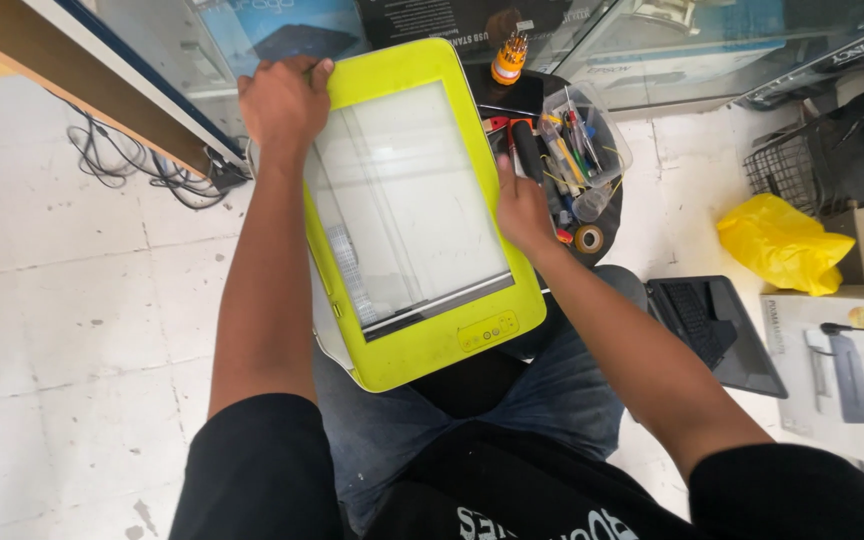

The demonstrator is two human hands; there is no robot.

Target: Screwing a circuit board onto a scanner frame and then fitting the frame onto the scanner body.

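Observation:
A yellow-green scanner or printer top [422, 345] with a glass flatbed [407, 205] lies across my lap, over a white base that shows at its lower left edge. My left hand [282, 100] grips its far left corner. My right hand [520, 210] presses against its right edge, fingers curled on the rim. A row of small buttons [489, 330] sits at the near right corner of the yellow frame.
A small round black table holds a clear tub of tools [577, 140], a roll of tape [588, 238] and a screwdriver bit set [508, 58]. A laptop [714, 330], a yellow plastic bag [782, 243], a box and a wire basket [787, 165] lie on the tiled floor at right. Cables [122, 165] trail at left under a glass counter.

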